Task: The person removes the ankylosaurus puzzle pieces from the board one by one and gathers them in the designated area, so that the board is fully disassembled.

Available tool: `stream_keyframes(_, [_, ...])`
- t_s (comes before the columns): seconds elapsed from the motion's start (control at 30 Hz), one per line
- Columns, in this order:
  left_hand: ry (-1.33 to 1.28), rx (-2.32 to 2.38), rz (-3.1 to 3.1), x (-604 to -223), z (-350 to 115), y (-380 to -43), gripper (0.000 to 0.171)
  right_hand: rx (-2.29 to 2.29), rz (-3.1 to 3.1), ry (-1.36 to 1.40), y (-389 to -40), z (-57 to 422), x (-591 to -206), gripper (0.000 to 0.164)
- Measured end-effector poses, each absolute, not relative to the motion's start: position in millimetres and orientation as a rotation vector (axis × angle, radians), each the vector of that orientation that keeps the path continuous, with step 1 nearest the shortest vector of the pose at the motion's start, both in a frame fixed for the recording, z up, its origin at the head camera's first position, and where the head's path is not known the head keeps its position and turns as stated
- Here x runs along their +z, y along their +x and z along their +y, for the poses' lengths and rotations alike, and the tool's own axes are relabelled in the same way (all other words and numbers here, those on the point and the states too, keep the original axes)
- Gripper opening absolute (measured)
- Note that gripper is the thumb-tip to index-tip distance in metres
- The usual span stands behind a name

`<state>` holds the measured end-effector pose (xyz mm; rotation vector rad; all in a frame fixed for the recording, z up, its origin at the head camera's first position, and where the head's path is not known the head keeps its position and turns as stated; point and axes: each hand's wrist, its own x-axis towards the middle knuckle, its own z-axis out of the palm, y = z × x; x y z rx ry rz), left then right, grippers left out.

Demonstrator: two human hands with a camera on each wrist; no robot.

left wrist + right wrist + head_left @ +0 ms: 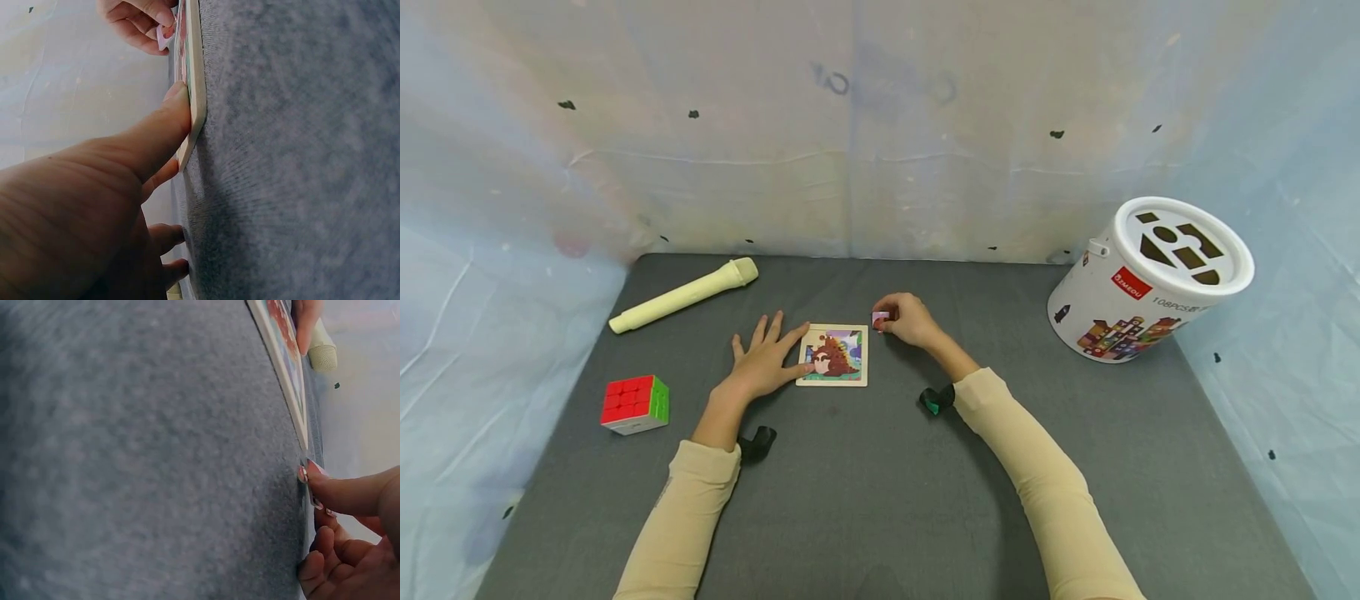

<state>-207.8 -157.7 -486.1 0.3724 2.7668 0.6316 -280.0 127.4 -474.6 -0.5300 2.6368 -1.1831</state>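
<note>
A small square picture puzzle (842, 382) in a pale wooden frame lies flat on the grey table, showing a reddish-brown cartoon animal. My left hand (760, 367) rests at its left side with fingers spread; the thumb (178, 103) presses on the frame's edge and the index fingertip reaches the upper left corner. Just off the puzzle's upper right corner, my right hand (910, 321) pinches a small pink-and-purple puzzle piece (880, 317) between thumb and fingers. In the right wrist view the thumb (340, 492) covers much of that piece.
A pale yellow toy microphone (685, 296) lies at the back left. Nearer on that side sits a red, green and white puzzle cube (636, 404). A white block bucket (1142, 283) with a shape-hole lid stands at the back right. Plastic sheeting (850, 167) hangs behind the table.
</note>
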Motion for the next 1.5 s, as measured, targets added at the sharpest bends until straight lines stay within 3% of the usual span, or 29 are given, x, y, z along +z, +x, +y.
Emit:
stream_keyframes(0.23, [0.373, 0.629, 2.764, -486.6, -158.5, -208.2, 0.083, -1.125, 2.676, -0.576, -279.6, 129.2, -476.1, 0.032])
stream_keyframes(1.5, [0.377, 0.633, 2.765, -489.0, -159.2, -207.6, 0.083, -0.982, 2.791, -0.565, -274.3, 129.9, -480.2, 0.033])
